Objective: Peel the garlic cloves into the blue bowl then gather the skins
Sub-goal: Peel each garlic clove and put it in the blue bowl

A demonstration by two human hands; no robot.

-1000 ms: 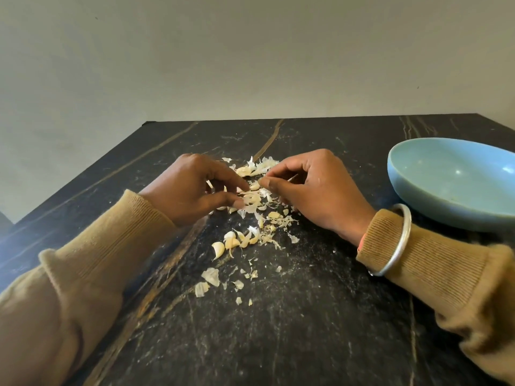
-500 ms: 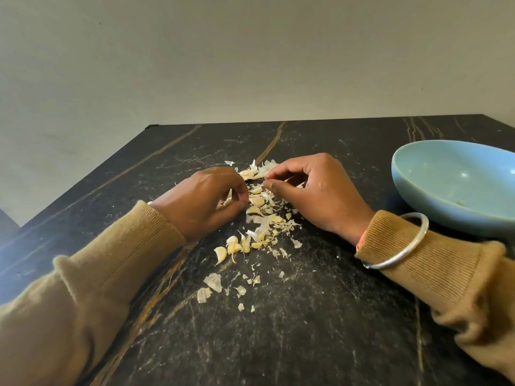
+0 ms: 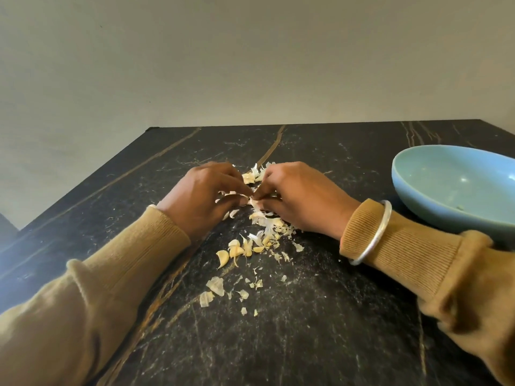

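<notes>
A heap of garlic cloves and papery skins (image 3: 264, 232) lies in the middle of the black marble table (image 3: 306, 330). My left hand (image 3: 203, 199) and my right hand (image 3: 298, 196) meet fingertip to fingertip over the heap's far part, both pinching one small garlic clove (image 3: 252, 200) between them. Unpeeled cloves (image 3: 235, 250) lie just in front of the hands, and loose skin flakes (image 3: 216, 285) trail toward me. The blue bowl (image 3: 412, 188) stands at the right, beyond my right forearm; I can make out only a small speck inside it.
A silver bangle (image 3: 373, 235) circles my right sleeve cuff. The table's far edge meets a plain wall, and its left edge runs diagonally toward me. More skins (image 3: 256, 174) lie behind the hands.
My hands have drawn together until their fingertips meet on one clove. The view has tilted up a little, so table and bowl sit lower in the picture.
</notes>
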